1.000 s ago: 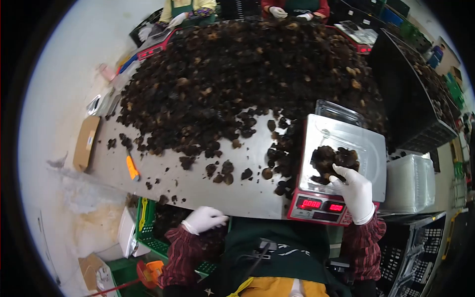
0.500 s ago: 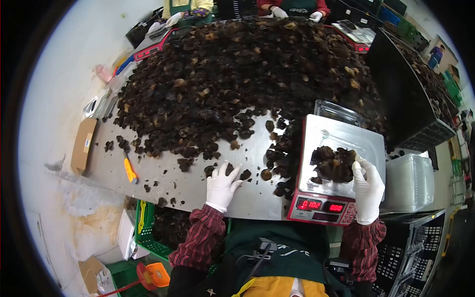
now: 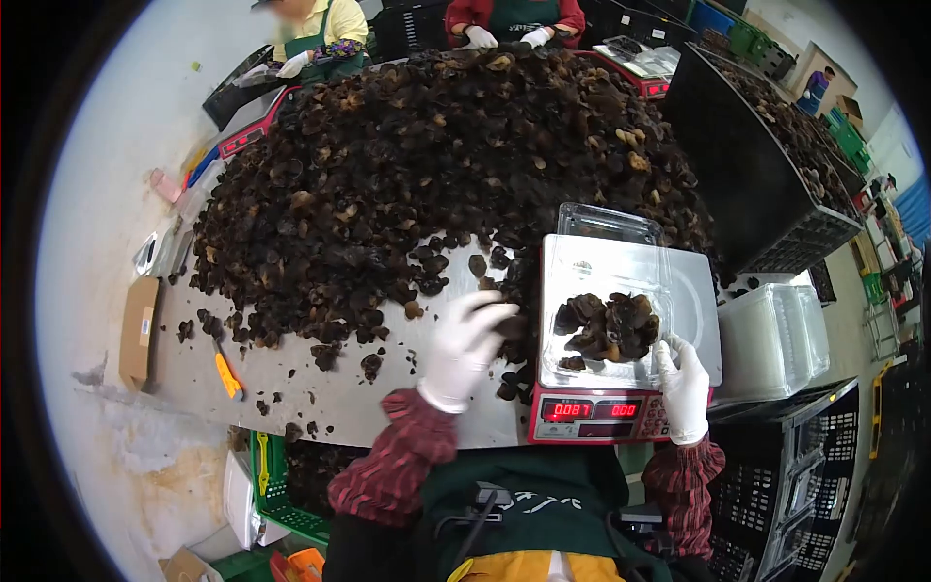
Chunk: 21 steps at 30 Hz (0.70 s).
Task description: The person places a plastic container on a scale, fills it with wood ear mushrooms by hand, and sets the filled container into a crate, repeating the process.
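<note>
Dark wood ear mushrooms (image 3: 606,328) lie in a clear plastic tray (image 3: 621,260) on a red-framed digital scale (image 3: 628,419), whose display reads 0.087. At the tray's right edge, my right hand (image 3: 685,393), white-gloved, has its fingertips closed on the rim. My left hand (image 3: 464,354), also gloved and smeared by motion, hovers over the steel table left of the scale. Its fingers curl round a dark wood ear piece, mostly hidden behind them.
A large wood ear heap (image 3: 417,165) covers the table's far side. Stacked clear trays (image 3: 773,341) stand right of the scale, below a black crate (image 3: 766,165). A yellow cutter (image 3: 228,376) lies left. Two co-workers with gloved hands (image 3: 535,37) stand opposite.
My left hand has risen from the table and moved toward the scale with a wood ear piece. My right hand has shifted to the tray's edge. The reading dropped from 0.102; the view has shifted.
</note>
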Each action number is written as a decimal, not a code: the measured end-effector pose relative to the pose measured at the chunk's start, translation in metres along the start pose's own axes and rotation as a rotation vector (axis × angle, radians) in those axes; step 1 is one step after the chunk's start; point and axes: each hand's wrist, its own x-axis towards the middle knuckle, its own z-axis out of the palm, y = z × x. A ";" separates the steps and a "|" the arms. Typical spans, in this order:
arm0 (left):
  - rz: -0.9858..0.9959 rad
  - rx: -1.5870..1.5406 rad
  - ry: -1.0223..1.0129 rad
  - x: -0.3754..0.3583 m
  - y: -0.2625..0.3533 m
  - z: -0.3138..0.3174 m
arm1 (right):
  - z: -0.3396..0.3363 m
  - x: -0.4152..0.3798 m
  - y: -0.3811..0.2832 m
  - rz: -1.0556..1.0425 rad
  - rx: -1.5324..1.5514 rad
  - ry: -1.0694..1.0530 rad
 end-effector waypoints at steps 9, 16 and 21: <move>0.321 -0.076 -0.424 0.041 0.053 0.061 | 0.002 0.002 0.019 0.093 0.094 -0.047; -0.112 0.629 0.047 0.052 -0.106 -0.009 | 0.001 0.004 0.015 0.149 0.246 -0.040; -0.508 0.858 -0.223 0.006 -0.174 -0.031 | 0.000 0.005 0.023 0.146 0.225 -0.057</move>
